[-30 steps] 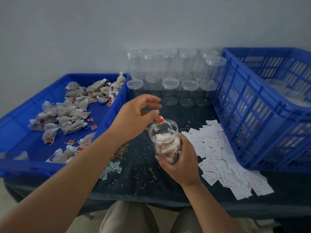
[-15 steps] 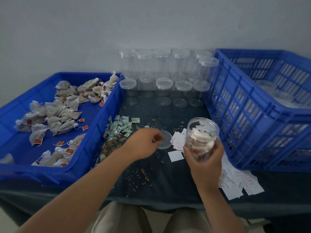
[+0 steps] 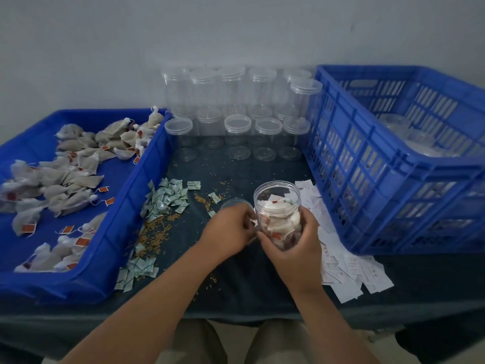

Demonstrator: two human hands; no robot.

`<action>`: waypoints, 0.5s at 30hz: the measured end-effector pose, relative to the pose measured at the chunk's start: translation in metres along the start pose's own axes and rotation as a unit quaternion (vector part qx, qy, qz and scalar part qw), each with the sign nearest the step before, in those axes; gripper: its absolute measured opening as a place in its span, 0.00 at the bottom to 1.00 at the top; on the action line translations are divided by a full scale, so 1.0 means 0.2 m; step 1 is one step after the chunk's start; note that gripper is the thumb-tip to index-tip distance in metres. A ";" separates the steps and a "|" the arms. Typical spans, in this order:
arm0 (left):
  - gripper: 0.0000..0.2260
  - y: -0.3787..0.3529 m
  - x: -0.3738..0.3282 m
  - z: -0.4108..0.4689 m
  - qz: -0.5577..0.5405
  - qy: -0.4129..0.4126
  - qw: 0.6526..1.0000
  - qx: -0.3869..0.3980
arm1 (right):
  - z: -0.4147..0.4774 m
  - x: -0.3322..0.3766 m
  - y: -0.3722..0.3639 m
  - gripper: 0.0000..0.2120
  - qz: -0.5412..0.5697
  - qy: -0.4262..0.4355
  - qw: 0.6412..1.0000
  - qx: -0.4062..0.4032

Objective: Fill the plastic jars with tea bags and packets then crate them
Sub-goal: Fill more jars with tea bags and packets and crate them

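Both hands met: right hand point(image 3: 294, 248) gripped the light, stiff clear plastic jar point(image 3: 278, 211) mid-wall; left hand point(image 3: 231, 232) pinched a white slip.

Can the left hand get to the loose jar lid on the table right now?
Probably yes. The left hand sits just in front of the clear lid, with nothing between them. Its fingers are pinched on something small beside the jar, which the right hand holds, so that may need dropping first.
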State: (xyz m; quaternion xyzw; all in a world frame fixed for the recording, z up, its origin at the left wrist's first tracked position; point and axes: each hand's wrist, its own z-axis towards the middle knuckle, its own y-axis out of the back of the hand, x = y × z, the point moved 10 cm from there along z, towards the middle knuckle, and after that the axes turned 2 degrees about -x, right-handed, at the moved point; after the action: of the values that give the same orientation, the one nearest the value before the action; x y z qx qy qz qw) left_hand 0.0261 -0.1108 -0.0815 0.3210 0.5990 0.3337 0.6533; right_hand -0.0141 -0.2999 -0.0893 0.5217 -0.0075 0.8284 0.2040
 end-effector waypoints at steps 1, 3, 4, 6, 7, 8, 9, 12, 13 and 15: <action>0.06 0.07 0.02 0.00 -0.037 0.016 0.999 -0.030 | 0.00 0.00 0.00 0.44 -0.002 0.001 1.000 0.000; 0.03 0.29 0.02 -0.01 -0.088 0.031 0.987 -0.131 | 0.00 0.00 0.00 0.44 -0.007 0.001 1.000 -0.002; 0.02 0.41 -0.01 -0.03 -0.122 0.024 0.974 -0.189 | 0.00 0.00 0.00 0.44 -0.010 0.001 1.000 -0.001; 0.04 0.61 -0.11 -0.09 -0.172 -0.047 0.942 -0.284 | 0.00 -0.01 0.00 0.44 -0.018 0.005 1.000 0.002; 0.05 0.67 -0.20 -0.12 -0.169 -0.103 0.932 -0.302 | 0.00 -0.01 0.00 0.44 -0.020 0.006 1.000 0.005; 0.06 0.69 -0.29 -0.14 -0.152 -0.161 0.931 -0.290 | 0.00 0.00 -0.01 0.44 -0.021 0.008 1.000 0.007; 0.07 0.65 -0.37 -0.14 -0.123 -0.210 0.938 -0.247 | 0.00 0.00 -0.01 0.44 -0.022 0.012 1.000 0.009; 0.11 0.41 -0.45 -0.11 0.018 -0.250 0.966 -0.057 | -0.01 0.04 -0.01 0.44 -0.040 0.040 0.998 0.012; 0.12 0.36 -0.43 -0.11 0.025 -0.252 0.967 -0.029 | -0.02 0.04 -0.02 0.44 -0.044 0.048 0.998 0.014; 0.13 0.39 -0.41 -0.13 -0.054 -0.248 0.965 -0.068 | -0.02 0.04 -0.02 0.44 -0.048 0.052 0.997 0.015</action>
State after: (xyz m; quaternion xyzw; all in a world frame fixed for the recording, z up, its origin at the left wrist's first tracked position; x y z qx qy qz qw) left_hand -0.0085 -0.1324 0.0277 0.3159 0.4106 0.2477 0.8187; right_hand -0.0193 -0.2931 -0.0849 0.4809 0.0405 0.8437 0.2353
